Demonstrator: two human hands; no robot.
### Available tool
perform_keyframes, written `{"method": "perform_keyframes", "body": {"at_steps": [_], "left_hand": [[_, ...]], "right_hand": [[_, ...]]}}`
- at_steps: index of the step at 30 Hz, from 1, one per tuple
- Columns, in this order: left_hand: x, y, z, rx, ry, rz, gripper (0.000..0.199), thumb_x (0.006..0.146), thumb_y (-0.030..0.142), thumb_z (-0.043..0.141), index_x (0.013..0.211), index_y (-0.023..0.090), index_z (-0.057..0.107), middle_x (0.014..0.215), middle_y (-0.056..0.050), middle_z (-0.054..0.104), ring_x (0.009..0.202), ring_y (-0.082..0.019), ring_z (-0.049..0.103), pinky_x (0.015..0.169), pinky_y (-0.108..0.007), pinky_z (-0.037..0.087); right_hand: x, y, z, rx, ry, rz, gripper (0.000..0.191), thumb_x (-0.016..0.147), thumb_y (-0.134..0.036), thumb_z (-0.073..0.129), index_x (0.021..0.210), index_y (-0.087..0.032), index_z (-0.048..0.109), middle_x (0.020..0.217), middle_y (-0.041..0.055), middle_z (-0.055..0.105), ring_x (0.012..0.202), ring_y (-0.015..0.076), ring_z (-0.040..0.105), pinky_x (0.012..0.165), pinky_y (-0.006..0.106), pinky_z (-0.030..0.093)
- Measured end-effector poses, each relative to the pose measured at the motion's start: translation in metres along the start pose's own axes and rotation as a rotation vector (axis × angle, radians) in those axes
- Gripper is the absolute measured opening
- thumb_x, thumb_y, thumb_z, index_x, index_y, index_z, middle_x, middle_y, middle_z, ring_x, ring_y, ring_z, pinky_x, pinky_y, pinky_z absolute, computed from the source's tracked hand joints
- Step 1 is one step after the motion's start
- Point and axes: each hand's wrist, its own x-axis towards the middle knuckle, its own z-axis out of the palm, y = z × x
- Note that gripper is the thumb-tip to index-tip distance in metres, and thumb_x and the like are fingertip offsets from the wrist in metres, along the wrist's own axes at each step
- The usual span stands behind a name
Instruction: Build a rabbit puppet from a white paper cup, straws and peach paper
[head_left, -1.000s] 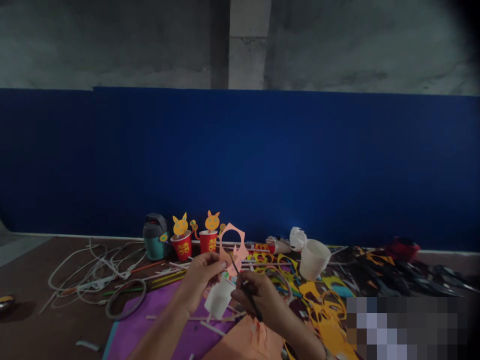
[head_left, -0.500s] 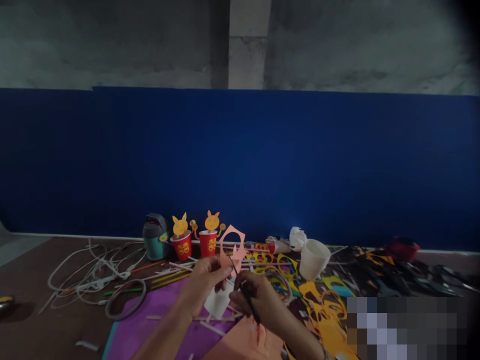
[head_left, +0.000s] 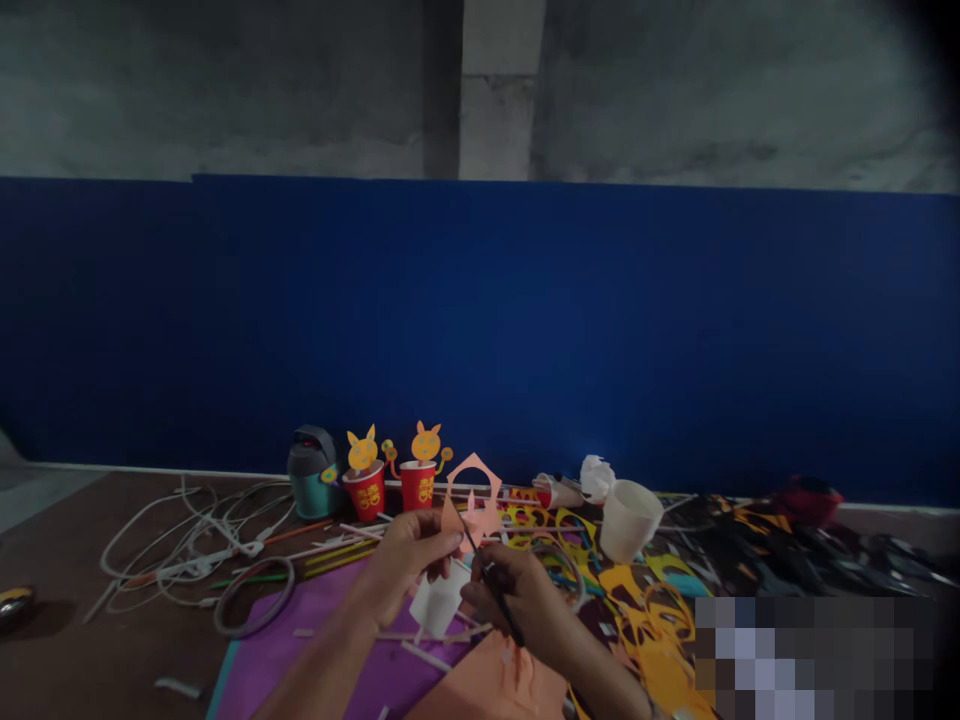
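Observation:
My left hand (head_left: 405,560) pinches a piece of orange paper (head_left: 484,482) between thumb and fingers. A large rounded opening is cut through the paper, and a small pointed tab stands up inside it. My right hand (head_left: 517,595) is closed around a slim black pointed tool (head_left: 501,598); its exact kind is hard to make out. The tool's thin end lies against the paper's lower left part, close to my left fingertips. Below both hands are a white paper piece (head_left: 437,605), an orange sheet (head_left: 487,685) and a purple sheet (head_left: 330,640).
Two red cups (head_left: 365,495) with orange cat-face cutouts stand behind, beside a grey-teal container (head_left: 312,480). White cables (head_left: 187,540) tangle at left. A white cup (head_left: 630,520), yellow paper scraps (head_left: 660,640) and dark tools (head_left: 795,555) lie to the right. A blue panel (head_left: 480,320) closes the back.
The orange paper has tilted slightly, its top now more pointed and a little farther right. Both hands keep their hold and have barely moved.

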Motion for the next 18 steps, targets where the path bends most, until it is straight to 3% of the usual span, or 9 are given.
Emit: {"method": "perform_keyframes", "body": {"at_steps": [18], "left_hand": [[-0.0002, 0.0043, -0.0059, -0.049, 0.041, -0.036, 0.024, 0.067, 0.032, 0.073, 0.065, 0.015, 0.056, 0.048, 0.004, 0.057, 0.040, -0.005, 0.046, 0.041, -0.017, 0.027]], "right_hand": [[0.0007, 0.0009, -0.0024, -0.058, 0.019, 0.028, 0.020, 0.072, -0.028, 0.069, 0.069, -0.017, 0.053, 0.047, -0.0076, 0.044, 0.040, 0.0053, 0.037, 0.038, 0.016, 0.027]]}}
